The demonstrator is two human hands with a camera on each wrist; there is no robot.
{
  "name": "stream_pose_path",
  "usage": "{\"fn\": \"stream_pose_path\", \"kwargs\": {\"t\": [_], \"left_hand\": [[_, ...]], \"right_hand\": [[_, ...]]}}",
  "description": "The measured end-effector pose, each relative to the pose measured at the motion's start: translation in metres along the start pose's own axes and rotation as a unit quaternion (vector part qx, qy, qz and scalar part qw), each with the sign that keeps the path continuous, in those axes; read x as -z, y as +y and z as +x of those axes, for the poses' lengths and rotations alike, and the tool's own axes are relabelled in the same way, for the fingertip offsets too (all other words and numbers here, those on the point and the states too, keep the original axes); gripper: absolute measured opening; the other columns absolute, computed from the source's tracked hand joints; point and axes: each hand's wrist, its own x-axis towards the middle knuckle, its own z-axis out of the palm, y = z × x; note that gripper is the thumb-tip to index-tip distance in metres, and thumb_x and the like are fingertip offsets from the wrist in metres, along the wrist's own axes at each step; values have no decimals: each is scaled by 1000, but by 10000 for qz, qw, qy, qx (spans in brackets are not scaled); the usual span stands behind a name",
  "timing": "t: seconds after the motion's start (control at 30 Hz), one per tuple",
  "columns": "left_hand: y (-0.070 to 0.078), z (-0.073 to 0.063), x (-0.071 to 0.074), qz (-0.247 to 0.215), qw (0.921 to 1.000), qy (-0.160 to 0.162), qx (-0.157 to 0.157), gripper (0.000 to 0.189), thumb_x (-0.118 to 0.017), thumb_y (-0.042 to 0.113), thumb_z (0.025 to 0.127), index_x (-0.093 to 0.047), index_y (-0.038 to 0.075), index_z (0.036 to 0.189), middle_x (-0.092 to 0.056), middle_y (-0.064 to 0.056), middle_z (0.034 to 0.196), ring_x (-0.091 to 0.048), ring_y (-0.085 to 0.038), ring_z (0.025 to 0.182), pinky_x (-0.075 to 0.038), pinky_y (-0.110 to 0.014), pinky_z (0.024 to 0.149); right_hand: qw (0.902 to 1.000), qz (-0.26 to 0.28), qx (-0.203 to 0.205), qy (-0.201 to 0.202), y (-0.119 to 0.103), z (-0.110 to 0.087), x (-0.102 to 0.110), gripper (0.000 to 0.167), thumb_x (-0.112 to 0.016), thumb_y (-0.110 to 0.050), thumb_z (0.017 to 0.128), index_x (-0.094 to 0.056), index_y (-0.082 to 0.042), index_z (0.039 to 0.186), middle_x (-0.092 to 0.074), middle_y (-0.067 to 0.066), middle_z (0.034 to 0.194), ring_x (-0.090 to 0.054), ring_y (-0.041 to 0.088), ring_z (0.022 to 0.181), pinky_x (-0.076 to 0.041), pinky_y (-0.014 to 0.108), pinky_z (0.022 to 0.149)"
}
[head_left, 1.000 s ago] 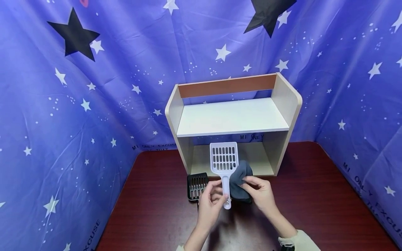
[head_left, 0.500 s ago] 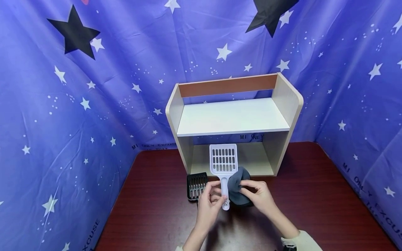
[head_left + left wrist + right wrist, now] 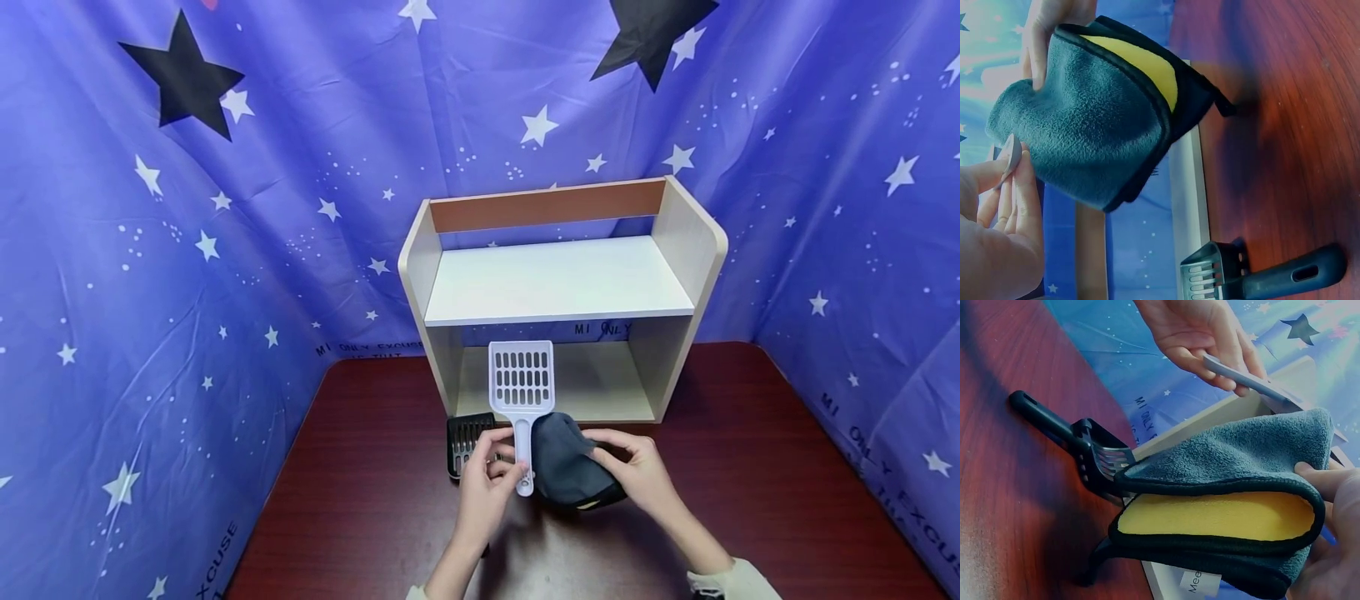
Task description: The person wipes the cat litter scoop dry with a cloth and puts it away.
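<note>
My left hand [image 3: 483,487] pinches the handle of a white slotted litter scoop [image 3: 522,379], held upright above the table with its head in front of the shelf. In my right hand [image 3: 641,471] is a folded microfiber cloth [image 3: 572,462], grey outside with a black edge. Its yellow inner side [image 3: 1216,515] and a white label [image 3: 1200,582] show in the right wrist view. The cloth hangs close beside the scoop's handle. A black slotted litter scoop [image 3: 1291,272] lies on the table behind my left hand, partly hidden by it in the head view.
A pale wooden two-tier shelf [image 3: 558,279] stands at the back of the dark red table [image 3: 360,500]. Blue star-patterned curtains [image 3: 300,167] hang behind the table and along both sides.
The white scoop and my left hand have shifted slightly left. My right hand has moved a little right and down, and the cloth is spread wider, with a bit of yellow showing.
</note>
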Motion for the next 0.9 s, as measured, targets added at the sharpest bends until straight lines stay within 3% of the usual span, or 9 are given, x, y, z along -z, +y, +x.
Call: {"fn": "stream_pose_path", "kwargs": {"t": [0.37,0.63,0.9], "left_hand": [[-4,-6,4,-17,9999,-33,138,42,-71,-9,83,-59,1,122,-68,-18,90,-63,-2,64,-53,-16,59],[-7,-8,5,48,9996,-111,253,42,-70,-10,83,-59,1,122,-68,-24,95,-65,-2,67,-55,-16,63],[-11,-10,6,142,9998,-87,107,42,-72,-9,81,-60,2,120,-70,-23,92,-66,-3,67,-55,-16,62]], "right_hand": [[9988,19,-257,408,1,5,10,22,-71,10,84,-73,7,106,-70,-27,100,-64,-11,94,-51,8,79],[9982,138,-303,500,3,10,14,23,-69,11,84,-71,10,107,-70,-27,99,-66,-10,91,-53,9,75],[9977,279,-288,549,3,17,16,23,-68,12,85,-69,12,108,-71,-27,98,-66,-10,89,-53,9,73]]}}
